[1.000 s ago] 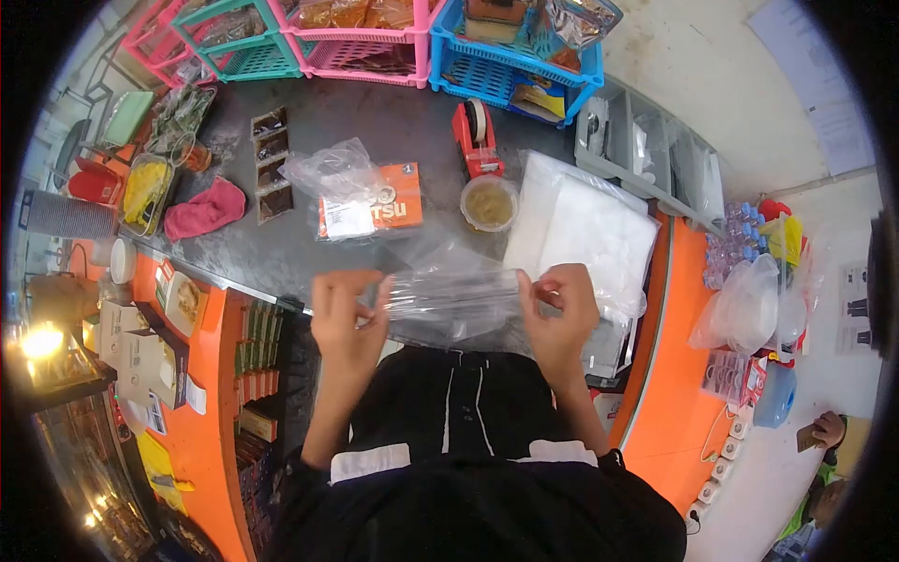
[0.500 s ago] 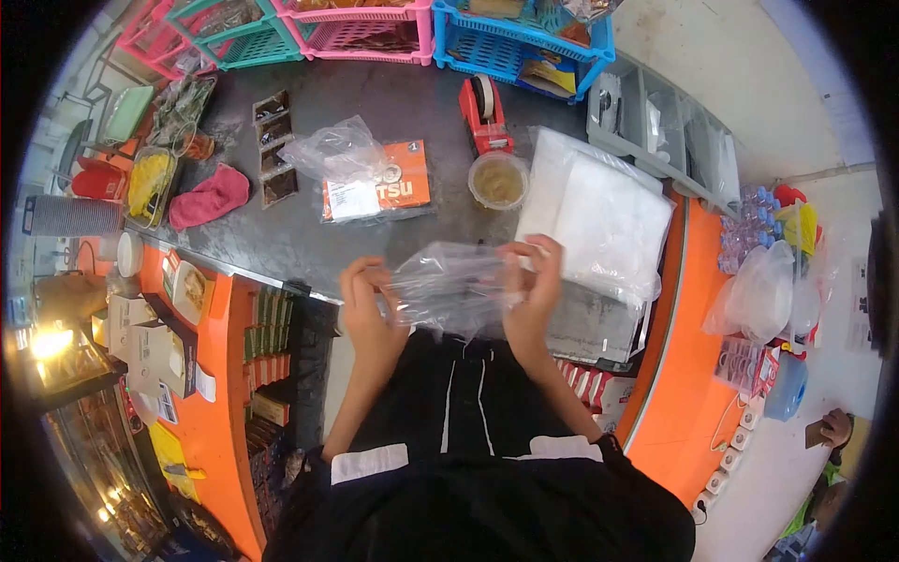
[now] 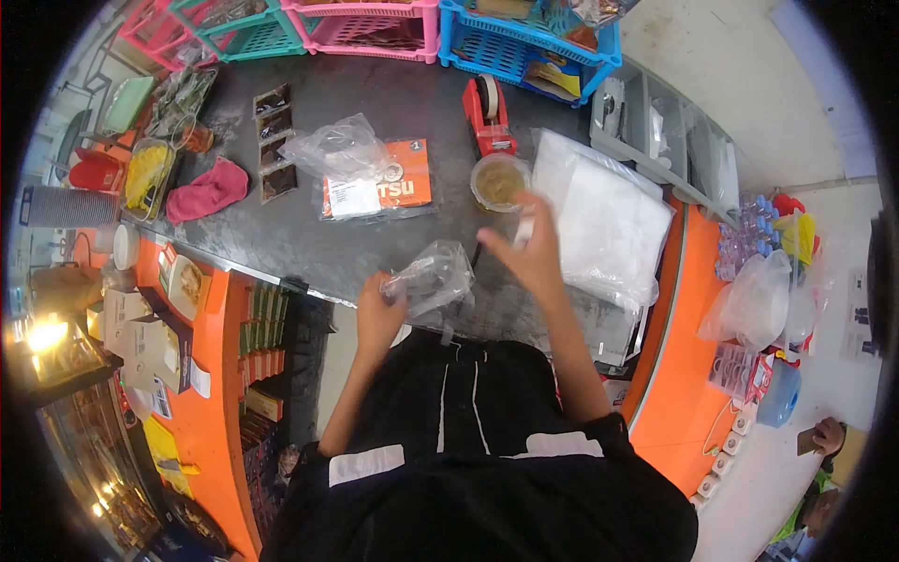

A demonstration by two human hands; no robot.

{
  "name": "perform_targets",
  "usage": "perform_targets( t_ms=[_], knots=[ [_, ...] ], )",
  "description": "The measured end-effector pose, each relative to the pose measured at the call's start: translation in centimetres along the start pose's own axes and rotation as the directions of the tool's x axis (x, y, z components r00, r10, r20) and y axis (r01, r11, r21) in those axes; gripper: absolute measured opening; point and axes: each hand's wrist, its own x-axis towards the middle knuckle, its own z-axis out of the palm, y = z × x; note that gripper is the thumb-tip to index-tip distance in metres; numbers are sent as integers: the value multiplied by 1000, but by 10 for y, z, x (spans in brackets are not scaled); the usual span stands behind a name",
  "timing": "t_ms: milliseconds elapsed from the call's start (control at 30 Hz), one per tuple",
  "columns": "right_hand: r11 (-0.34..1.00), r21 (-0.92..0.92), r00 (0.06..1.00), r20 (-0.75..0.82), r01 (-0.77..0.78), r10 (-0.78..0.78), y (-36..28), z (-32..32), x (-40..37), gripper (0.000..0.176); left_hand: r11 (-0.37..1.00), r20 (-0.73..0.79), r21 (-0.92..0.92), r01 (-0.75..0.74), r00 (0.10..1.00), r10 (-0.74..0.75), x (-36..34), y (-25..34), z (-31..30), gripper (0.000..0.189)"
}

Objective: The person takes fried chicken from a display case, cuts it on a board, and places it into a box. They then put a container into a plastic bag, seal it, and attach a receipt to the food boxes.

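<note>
A clear plastic bag (image 3: 433, 278) hangs from my left hand (image 3: 381, 304), whose fingers are closed on it near the table's front edge. My right hand (image 3: 529, 245) is off the bag, thumb and fingers apart, just in front of a round clear tub (image 3: 499, 182) with yellowish-green contents. That tub stands below a red tape dispenser (image 3: 489, 122). Right of my right hand lies a stack of white plastic bags (image 3: 609, 220). Farther back is an orange printed packet (image 3: 405, 184) with another clear bag (image 3: 342, 150) partly over it.
Dark sachets (image 3: 274, 140) lie in a column at the back left, near a pink cloth (image 3: 208, 191) and a tray of yellow food (image 3: 148, 180). Blue (image 3: 487, 54) and pink baskets line the back; a grey divided bin (image 3: 667, 122) is at the right. Another person's hand (image 3: 828, 436) shows far right.
My right hand has let go of the clear bag and moved up toward the tub, its fingers spreading. The bag now hangs from my left hand alone.
</note>
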Motion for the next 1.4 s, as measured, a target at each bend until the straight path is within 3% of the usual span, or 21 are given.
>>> perform_targets(
  t_ms=[33, 67, 133, 167, 200, 333, 400, 467, 533, 633, 700, 933, 1000, 1067, 1133, 1167, 1200, 1233, 1267, 1333, 1400],
  knots=[
    [935, -294, 947, -189, 198, -260, 6, 1, 17, 76, 1000, -7, 1, 6, 1000, -6, -2, 2, 2, 18],
    [935, -289, 947, -181, 205, -264, 8, 8, 29, 76, 1000, 29, 18, 7, 1000, -8, -3, 6, 4, 21],
    [892, -444, 992, -119, -87, 38, 7, 26, 46, 84, 999, 49, 37, 18, 999, -20, -6, 10, 8, 26],
    [895, -440, 994, -107, -74, 30, 6, 28, 49, 84, 991, 60, 29, 129, 990, -131, -7, 10, 8, 30],
    [902, -424, 996, -74, -79, 53, 5, 29, 54, 86, 971, 71, 19, 238, 968, -239, -7, 10, 8, 35],
    [920, -391, 1000, 1, 23, -25, -19, 10, 54, 86, 950, 16, -57, 308, 952, -307, -5, 11, 10, 37],
    [954, -282, 994, 70, 99, -83, -51, -14, 51, 86, 991, -214, 61, 122, 971, -106, -7, 1, 19, 34],
    [975, -165, 985, 118, 148, -129, -81, -32, 41, 86, 992, -178, 48, 119, 978, -109, -3, 6, 18, 31],
    [989, 149, 915, 400, -10, -51, -102, -38, 35, 86, 995, -149, 25, 97, 985, -92, 4, 9, 22, 28],
    [990, 144, 865, 495, 6, -77, -99, -9, 21, 86, 998, -206, 35, 54, 978, -46, 5, 2, 32, 21],
    [996, 40, 881, 465, 76, -86, -83, 22, 8, 87, 983, -174, -161, 86, 978, -115, 6, -18, 43, 17],
    [934, -317, 949, 310, 165, -62, -45, 78, -33, 84, 930, -88, -356, 86, 988, -125, -6, -23, 54, 14],
    [915, -355, 957, 273, 191, -94, -43, 78, -37, 84, 862, 54, -440, 252, 965, -255, -6, -3, 40, 16],
    [896, -391, 964, 236, 211, -124, -44, 72, -40, 83, 928, 29, -299, 225, 974, -226, -8, -8, 36, 15],
    [879, -355, 944, 40, 320, -328, -45, 49, -36, 65, 972, 5, -153, 181, 983, -182, -2, -7, 29, 15],
    [878, -357, 944, 37, 319, -327, -28, 46, -43, 65, 1000, -177, -10, -14, 984, 12, 2, 0, 25, 13],
    [999, -37, 998, -60, 11, -13, 2, 50, -57, 58, 970, -322, 163, -183, 919, 228, 5, 4, 22, 12],
    [910, 301, 949, -47, -285, 313, 21, 54, -63, 51, 969, -323, 160, -189, 917, 233, 8, 3, 19, 12],
    [912, 301, 950, -52, -279, 308, 24, 58, -62, 51, 988, -239, 59, -143, 959, 153, 11, 1, 14, 10],
    [457, 451, 633, 414, -767, 654, 29, 70, -61, 30, 996, -143, -34, -83, 987, 78, 12, -5, 12, 9],
    [400, 478, 610, 460, -783, 645, 55, 80, -60, 24, 803, 99, -539, 253, 966, -238, 15, -15, 13, 15]
  ],
)
